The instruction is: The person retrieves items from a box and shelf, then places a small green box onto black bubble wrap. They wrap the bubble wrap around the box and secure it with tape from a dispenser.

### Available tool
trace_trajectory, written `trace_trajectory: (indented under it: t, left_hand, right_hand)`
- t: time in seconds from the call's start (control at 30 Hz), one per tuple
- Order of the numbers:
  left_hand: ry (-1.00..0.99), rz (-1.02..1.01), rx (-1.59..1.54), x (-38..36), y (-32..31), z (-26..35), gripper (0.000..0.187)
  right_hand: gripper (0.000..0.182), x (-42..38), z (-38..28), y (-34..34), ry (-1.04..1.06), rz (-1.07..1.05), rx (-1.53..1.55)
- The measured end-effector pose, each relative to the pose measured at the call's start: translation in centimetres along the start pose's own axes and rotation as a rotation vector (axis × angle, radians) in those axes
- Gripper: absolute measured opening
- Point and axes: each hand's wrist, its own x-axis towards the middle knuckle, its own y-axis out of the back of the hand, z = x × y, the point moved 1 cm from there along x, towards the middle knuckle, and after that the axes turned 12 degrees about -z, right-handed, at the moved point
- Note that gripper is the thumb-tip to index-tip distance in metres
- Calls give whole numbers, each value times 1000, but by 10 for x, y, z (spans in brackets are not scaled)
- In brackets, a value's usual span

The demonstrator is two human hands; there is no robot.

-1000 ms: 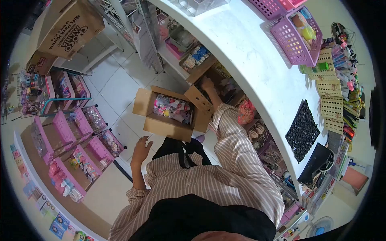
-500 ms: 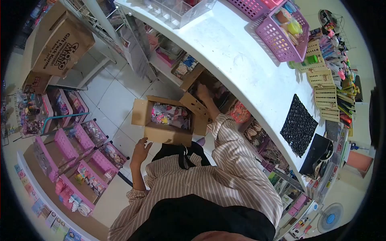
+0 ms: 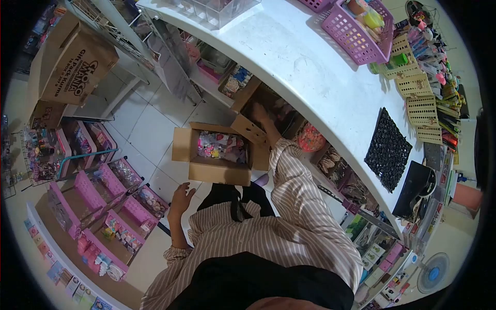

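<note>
My right hand [image 3: 262, 113] reaches into a brown cardboard box [image 3: 249, 95] on the shelf under the counter, its fingers partly hidden among dim contents. In front of me, an open cardboard box [image 3: 219, 174] stands with its flaps folded out. Inside it lie small packaged items [image 3: 221, 146] in pink, white and yellow. My left hand [image 3: 182, 198] hangs near this box's lower left flap, with its fingers apart and nothing in it.
Above the shelf curves a white counter [image 3: 305, 67] carrying a purple basket [image 3: 356, 31] and a black woven mat [image 3: 388, 150]. Pink bins [image 3: 95, 194] stand at the left on the floor side. A large carton [image 3: 77, 67] sits at the upper left.
The view has shifted slightly. My left hand has drawn a little away from the open box's flap. My right hand stays in the shelf box, its wrist nearly unmoved.
</note>
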Motion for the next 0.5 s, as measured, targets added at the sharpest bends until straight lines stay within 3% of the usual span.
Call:
trace_trajectory:
  t: [0.07,0.13,0.17,0.23,0.27,0.33,0.37,0.43,0.5]
  left_hand:
    - [-12,10,6,-1,0,-5,39]
    - [-27,20,13,-1,0,-7,39]
    - [-22,17,12,-2,0,-8,39]
    - [-18,12,15,-5,1,-7,39]
    - [4,-3,12,-7,1,-7,38]
    - [27,-18,11,-11,0,-9,38]
    - [33,-23,21,-11,-1,-10,38]
    - [36,-25,30,-9,-1,-11,38]
    - [28,-7,39,-8,-1,-12,38]
  right_hand:
    - [52,16,17,-8,-4,62,70]
    - [66,36,33,-19,419,395,151]
    - [66,43,39,-22,419,397,152]
    - [76,48,41,-26,611,465,-67]
    - [76,51,43,-30,611,465,-65]
    - [74,54,44,-35,295,213,181]
    - [74,54,44,-38,296,213,182]
    - [54,37,28,-32,212,259,45]
    - [46,26,20,-26,201,270,5]
